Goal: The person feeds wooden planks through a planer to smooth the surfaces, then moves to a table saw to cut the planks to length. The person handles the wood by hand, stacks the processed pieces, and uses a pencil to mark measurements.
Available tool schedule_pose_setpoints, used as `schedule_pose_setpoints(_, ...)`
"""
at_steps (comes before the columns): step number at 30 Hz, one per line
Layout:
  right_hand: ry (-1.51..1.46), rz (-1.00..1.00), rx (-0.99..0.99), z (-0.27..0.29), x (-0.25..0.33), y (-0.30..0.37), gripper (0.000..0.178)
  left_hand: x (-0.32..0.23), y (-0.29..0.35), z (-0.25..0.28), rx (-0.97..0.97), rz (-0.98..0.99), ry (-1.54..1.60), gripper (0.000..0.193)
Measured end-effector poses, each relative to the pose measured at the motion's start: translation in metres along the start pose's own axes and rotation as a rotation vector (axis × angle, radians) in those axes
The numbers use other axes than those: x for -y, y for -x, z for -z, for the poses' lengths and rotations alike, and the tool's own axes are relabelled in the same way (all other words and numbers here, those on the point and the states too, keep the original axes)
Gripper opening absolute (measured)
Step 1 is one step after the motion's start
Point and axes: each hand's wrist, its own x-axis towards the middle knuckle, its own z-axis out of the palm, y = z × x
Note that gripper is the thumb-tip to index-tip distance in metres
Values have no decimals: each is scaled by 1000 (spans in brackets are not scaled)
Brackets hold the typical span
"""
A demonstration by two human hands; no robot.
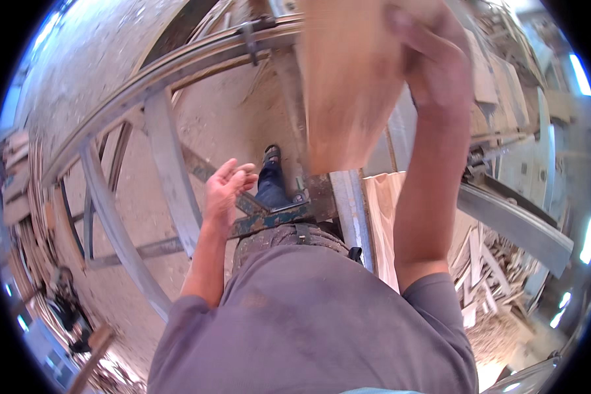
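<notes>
While the right hand (433, 56) is raised high and grips a wooden board (348, 85) by its upper right edge, the left hand (226, 187) hangs open and empty, lower and to the left, well apart from the board. Below them are a grey metal frame (171, 164) and a sawdust floor (98, 79).

We saw a dusty, sandy floor (230, 111). A grey metal frame of long bars (171, 164) stood on it. Piles of thin pale wood scraps (486, 269) lay on that floor too.
</notes>
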Motion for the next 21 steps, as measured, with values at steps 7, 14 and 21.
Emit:
schedule_pose_setpoints(7, 945, 93, 505, -83, -68, -15, 38, -67, -19, -13, 133, -291, 657, 59)
schedule_pose_setpoints(14, 1171, 17, 528, -42, -188, 28, 45, 18, -65, -30, -263, 60, 715, 47)
schedule_pose_setpoints(21, 1269, -18, 277, 13, -191, 129, 74, 27, -58, -40, 23, 384, 469, 17)
